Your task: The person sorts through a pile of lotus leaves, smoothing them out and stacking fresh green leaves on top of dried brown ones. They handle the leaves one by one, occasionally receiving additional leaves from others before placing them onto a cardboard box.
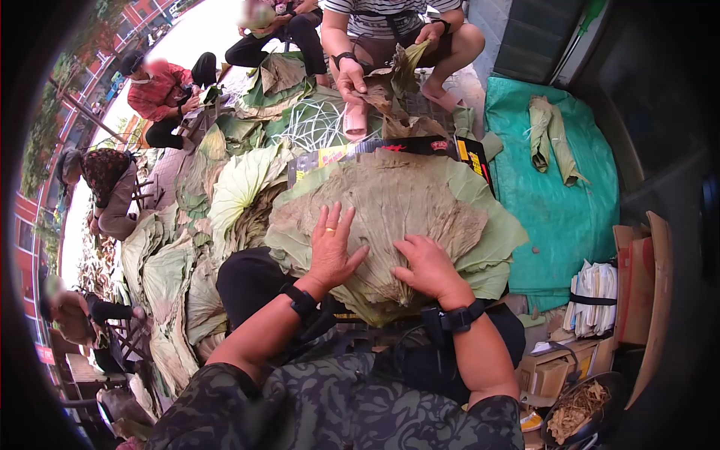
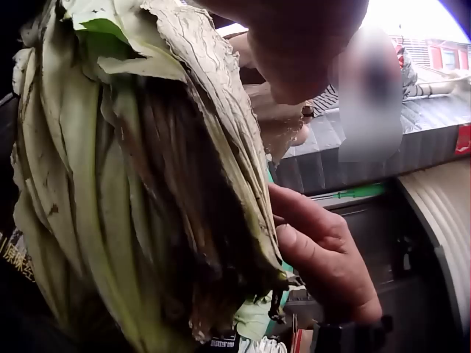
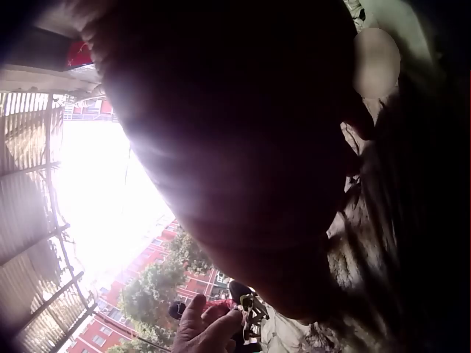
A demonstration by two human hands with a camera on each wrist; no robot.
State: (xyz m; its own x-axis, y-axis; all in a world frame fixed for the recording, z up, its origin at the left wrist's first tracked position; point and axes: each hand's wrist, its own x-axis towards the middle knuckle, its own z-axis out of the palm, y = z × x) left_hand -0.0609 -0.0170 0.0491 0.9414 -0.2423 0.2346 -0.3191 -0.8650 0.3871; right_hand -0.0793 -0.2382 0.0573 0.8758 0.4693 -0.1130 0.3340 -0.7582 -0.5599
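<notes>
A wide stack of dried lotus leaves (image 1: 405, 184), brown on top with pale green edges, lies in front of me in the head view. My left hand (image 1: 331, 244) rests on its left part, fingers spread and straight. On the right side, my right hand (image 1: 431, 270) touches the leaves with loosely bent fingers and the thumb apart. The left wrist view shows the layered folds of the leaves (image 2: 88, 176) from the side, with the right hand (image 2: 331, 257) at their edge. In the right wrist view, the dark right hand (image 3: 221, 147) fills the middle.
Under the stack is a black printed box (image 1: 420, 146). Loose lotus leaves (image 1: 169, 281) pile up to the left, and white strips (image 1: 319, 120) lie beyond. A green tarp (image 1: 555, 225) with rolled leaves (image 1: 551, 142) is at right. Several people sit around, one opposite handling leaves.
</notes>
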